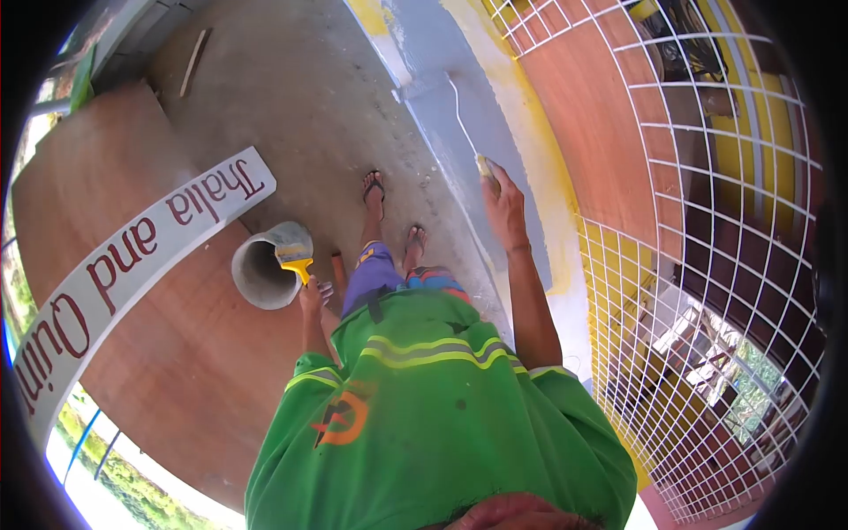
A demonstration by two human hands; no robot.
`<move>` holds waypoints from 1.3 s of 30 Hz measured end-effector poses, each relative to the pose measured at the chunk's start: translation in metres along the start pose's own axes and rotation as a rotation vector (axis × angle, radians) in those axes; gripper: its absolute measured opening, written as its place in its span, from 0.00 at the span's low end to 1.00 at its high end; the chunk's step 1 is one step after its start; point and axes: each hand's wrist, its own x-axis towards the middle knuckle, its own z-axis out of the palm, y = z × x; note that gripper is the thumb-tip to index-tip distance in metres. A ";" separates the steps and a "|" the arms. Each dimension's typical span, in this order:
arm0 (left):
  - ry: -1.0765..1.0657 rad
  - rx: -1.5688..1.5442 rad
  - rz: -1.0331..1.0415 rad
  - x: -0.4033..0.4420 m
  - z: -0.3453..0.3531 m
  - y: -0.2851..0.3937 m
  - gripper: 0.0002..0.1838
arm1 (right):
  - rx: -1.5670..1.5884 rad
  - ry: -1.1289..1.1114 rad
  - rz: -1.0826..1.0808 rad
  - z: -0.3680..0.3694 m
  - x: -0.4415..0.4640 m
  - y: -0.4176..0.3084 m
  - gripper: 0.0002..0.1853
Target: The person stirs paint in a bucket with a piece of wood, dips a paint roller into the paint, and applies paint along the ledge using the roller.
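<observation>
Nearest you is your green shirt (415,389), with reflective bands across it and an orange-and-black mark on the front. Below its hem your sandaled feet (374,187) stand on the bare grey floor (300,97).

Your left hand (312,299) is closed on the yellow handle of a paintbrush (295,262), some fingertips showing to one side. The grey-coated bristles overlap the mouth of a grey cylinder (299,238) – contact between the two cannot be confirmed. The cylinder lies beside a large brown board (150,371), and a pale curved sign (132,256) lettered "Thalia and Quin…" extends over that board, its text upside down in your view.

Your right hand (505,208), at the end of an outstretched arm, is wrapped around the handle of a paint roller (459,110). The roller's bent wire leads away from you to its head, which lies over the grey-painted surface (442,44) – pressure there cannot be judged. Yellow and whitish areas border the grey on the side toward the white grid (658,163).

Farther off, a narrow strip of wood (195,62) lies on the floor.
</observation>
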 end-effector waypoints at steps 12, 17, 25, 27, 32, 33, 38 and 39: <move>-0.019 0.017 0.094 0.030 -0.019 0.084 0.22 | -0.074 0.049 0.017 0.091 0.214 -0.126 0.20; -0.029 0.036 0.123 0.030 -0.018 0.079 0.23 | -0.149 0.039 0.081 0.088 0.188 -0.094 0.18; -0.148 0.182 0.124 -0.004 -0.004 0.022 0.23 | -0.191 0.032 0.103 0.000 -0.014 0.002 0.15; -0.162 0.212 0.131 -0.017 -0.001 -0.003 0.24 | -0.158 0.037 0.113 -0.031 -0.086 0.038 0.15; -0.157 0.265 0.088 -0.029 0.001 -0.066 0.21 | -0.066 0.062 0.178 -0.116 -0.262 0.122 0.18; -0.191 0.277 0.081 -0.026 -0.003 -0.078 0.21 | -0.061 0.068 0.215 -0.129 -0.296 0.141 0.18; -0.242 0.368 0.009 -0.054 0.001 -0.101 0.27 | -0.109 0.063 0.488 -0.193 -0.429 0.191 0.18; -0.239 0.362 0.001 -0.055 0.001 -0.106 0.27 | -0.104 0.093 0.480 -0.196 -0.445 0.197 0.18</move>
